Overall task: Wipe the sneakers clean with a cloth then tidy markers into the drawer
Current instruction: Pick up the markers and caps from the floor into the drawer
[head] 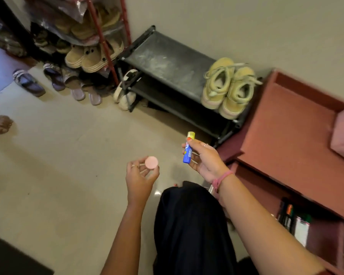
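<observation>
1. Right hand (pixel 204 161) is pinching a blue tube with a yellow cap (pixel 188 148) between its fingers.
2. Left hand (pixel 140 174) is gripping a pink disc (pixel 151 162).
3. Markers (pixel 286 215) are lying in the open drawer (pixel 324 233); they look light, stiff, best gripped mid-barrel.
4. Sneakers (pixel 227 87) are sitting on the rack (pixel 167 60).

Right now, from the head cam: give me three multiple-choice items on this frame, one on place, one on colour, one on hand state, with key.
1. Where do the sneakers stand?
A. on the floor
B. on the black rack's top shelf
C. in the open drawer

2. What colour is the body of the tube?
A. blue
B. red
C. green

3. What does the left hand hold?
A. nothing
B. a cloth
C. a pink round cap

Key: 1 B, they stand at the shelf's right end. 2 A, blue with a yellow cap, held in the right hand. 3 C, pinched at the fingertips.
</observation>
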A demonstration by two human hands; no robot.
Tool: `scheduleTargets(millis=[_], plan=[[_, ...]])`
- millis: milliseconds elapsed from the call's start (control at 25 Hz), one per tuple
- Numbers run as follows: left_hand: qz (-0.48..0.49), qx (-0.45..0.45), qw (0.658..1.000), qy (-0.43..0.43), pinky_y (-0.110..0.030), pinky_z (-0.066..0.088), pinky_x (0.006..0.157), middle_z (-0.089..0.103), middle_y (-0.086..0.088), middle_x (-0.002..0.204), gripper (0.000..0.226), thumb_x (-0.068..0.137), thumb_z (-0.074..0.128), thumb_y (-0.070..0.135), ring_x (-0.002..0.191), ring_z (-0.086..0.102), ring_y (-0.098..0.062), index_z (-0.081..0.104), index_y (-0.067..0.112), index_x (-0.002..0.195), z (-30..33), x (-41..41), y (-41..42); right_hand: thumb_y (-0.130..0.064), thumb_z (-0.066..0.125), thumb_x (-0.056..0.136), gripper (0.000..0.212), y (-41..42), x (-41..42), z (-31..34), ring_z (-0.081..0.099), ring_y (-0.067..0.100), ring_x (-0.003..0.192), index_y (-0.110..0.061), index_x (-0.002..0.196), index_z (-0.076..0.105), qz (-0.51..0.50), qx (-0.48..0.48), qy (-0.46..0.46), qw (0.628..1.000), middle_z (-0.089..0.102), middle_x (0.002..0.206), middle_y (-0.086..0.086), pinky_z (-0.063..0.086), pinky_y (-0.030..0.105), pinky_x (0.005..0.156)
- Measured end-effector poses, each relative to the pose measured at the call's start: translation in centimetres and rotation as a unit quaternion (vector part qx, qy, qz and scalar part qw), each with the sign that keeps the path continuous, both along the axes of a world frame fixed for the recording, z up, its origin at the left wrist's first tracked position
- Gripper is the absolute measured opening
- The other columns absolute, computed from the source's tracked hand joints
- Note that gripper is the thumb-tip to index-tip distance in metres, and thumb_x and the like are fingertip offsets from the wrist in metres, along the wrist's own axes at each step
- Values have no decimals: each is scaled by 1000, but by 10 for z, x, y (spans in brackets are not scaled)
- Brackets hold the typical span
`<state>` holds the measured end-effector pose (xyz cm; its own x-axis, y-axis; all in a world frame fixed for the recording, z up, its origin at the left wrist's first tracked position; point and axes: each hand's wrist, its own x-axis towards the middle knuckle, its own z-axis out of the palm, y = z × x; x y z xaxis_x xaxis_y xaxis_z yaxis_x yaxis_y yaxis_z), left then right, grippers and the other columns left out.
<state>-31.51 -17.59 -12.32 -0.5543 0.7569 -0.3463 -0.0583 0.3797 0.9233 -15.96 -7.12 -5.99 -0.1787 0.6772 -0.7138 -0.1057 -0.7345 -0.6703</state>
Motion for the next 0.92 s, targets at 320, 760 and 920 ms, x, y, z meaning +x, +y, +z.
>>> scheduleTargets(millis=[320,760,920], plan=[[-209,38,976,48,-17,52,87,55,2,118,40,80,77,16,98,63,-4,60,21,115,90,105,33,-29,69,86,17,-55,145,52,55,7,64,-18,99,64,-123,37,-17,992,59,77,-3,50,21,60],[-450,-76,882,117,-16,43,66,62,8,100,41,72,82,16,80,60,-5,54,25,101,78,259,24,-21,65,88,16,-114,287,-4,59,8,73,-14,103,67,-92,9,-190,977,67,88,-1,45,21,62],[-449,-110,881,101,-9,41,65,62,10,91,43,69,85,11,82,58,-6,57,22,101,49,285,30,-16,65,86,24,-102,309,-37,61,13,76,-16,109,58,-90,29,-287,953,67,95,3,46,25,65]])
